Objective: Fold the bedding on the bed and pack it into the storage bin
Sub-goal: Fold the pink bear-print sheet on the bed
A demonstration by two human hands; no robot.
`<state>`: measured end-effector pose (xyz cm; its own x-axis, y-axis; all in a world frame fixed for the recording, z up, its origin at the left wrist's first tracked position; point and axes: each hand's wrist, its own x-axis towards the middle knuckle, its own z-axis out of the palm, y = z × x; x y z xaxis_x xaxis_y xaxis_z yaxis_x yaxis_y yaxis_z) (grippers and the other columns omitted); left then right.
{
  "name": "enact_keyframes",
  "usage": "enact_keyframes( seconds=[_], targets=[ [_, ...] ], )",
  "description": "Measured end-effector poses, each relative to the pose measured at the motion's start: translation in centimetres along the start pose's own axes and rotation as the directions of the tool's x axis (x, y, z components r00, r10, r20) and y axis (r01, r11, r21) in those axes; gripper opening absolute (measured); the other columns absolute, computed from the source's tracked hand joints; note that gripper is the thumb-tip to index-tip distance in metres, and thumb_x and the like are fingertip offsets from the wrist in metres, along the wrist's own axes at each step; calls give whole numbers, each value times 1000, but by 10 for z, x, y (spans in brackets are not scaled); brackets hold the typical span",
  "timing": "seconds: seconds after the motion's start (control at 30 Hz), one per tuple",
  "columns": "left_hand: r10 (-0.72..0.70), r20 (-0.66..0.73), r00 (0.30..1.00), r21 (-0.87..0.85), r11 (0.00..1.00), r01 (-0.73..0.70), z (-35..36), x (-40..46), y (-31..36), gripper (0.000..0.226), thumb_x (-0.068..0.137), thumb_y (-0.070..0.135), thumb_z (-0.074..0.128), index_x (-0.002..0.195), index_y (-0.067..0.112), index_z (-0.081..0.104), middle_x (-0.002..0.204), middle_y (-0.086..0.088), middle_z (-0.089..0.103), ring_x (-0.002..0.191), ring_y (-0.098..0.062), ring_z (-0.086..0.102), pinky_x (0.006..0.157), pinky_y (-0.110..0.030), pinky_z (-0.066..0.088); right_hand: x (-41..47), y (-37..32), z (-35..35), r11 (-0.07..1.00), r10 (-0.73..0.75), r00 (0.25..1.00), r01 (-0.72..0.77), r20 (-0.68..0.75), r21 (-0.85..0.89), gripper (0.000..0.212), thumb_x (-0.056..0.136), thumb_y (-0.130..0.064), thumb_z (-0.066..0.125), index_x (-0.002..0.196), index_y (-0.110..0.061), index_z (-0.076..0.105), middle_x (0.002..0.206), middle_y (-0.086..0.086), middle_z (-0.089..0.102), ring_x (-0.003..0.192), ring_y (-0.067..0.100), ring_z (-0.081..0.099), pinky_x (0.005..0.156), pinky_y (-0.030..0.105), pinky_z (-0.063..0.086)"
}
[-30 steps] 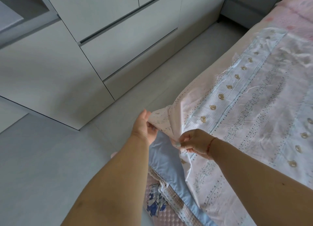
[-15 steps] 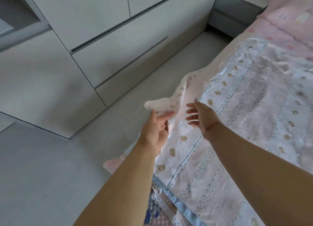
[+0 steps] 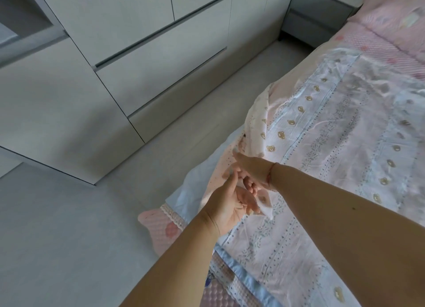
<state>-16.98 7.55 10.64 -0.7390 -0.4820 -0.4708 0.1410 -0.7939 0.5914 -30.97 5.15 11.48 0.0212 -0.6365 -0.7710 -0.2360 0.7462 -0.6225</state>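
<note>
Bedding (image 3: 333,132): thin bear-print sheet spread over the bed, centre to right of frame, its near edge gathered at the hands, probably so a corner can be found for the first fold. Left hand (image 3: 232,203): palm up at lower centre, fingers loosely extended under a small fabric flap; whether it pinches cannot be told. Right hand (image 3: 253,171): just above it, fingers curled down at the edge, grasp unclear; storage bin out of view

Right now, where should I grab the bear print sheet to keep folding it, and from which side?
Probably the loose white corner flap of the bear print sheet, lying beside the left hand and below the right hand. Come in from the floor side of the bed: that edge is free and slightly raised, while the rest lies flat.
</note>
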Motion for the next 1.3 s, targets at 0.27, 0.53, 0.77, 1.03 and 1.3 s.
enact_keyframes(
  seconds=[0.27, 0.53, 0.77, 1.03, 1.3],
  targets=[
    [-193, -425, 884, -133, 980, 150, -2, -8, 5, 53, 97, 57, 37, 113, 11, 57, 65, -11, 57, 52, -18, 53, 46, -24, 47, -9, 16, 2, 872, -45, 976, 142, -213, 469, 66, 97, -58, 27, 84, -1, 56, 67, 13, 54, 54, 25, 54, 45, 30, 51],
    [-309, -386, 869, -501, 861, 84, 18, 10, -6, 40, 100, 43, 43, 115, 13, 63, 112, -21, 64, 99, -33, 66, 85, -42, 57, -29, 32, 11, 851, -140, 957, 247, -253, 463, 56, 99, -52, 29, 80, -8, 59, 73, 10, 67, 54, 20, 52, 47, 25, 40],
    [-23, -529, 848, -312, 935, -170, 42, 14, -12, 18, 89, 7, 66, 104, -1, 67, 106, -13, 71, 99, -23, 68, 74, -30, 58, -51, 30, -15, 911, -221, 828, 364, -515, 194, 57, 102, -45, 19, 90, -12, 64, 87, 5, 59, 60, 14, 50, 55, 26, 39],
    [285, -315, 905, 352, 921, -167, 92, -33, -46, 14, 76, 34, 73, 82, 23, 78, 84, 8, 76, 81, -1, 70, 79, -19, 49, -74, -3, -44, 945, -103, 909, -37, -403, -326, 65, 100, -51, 6, 135, -21, 52, 144, 15, 41, 139, 30, 23, 112, 44, 20],
    [302, -335, 893, 233, 944, -232, 125, -74, -67, 27, 91, 14, 61, 73, 21, 80, 91, -1, 76, 97, -16, 69, 86, -32, 48, -97, 34, -63, 993, 100, 804, -44, -585, 109, 59, 92, -45, 49, 127, 1, 52, 125, 11, 58, 117, 30, 54, 101, 40, 44]
  ],
)
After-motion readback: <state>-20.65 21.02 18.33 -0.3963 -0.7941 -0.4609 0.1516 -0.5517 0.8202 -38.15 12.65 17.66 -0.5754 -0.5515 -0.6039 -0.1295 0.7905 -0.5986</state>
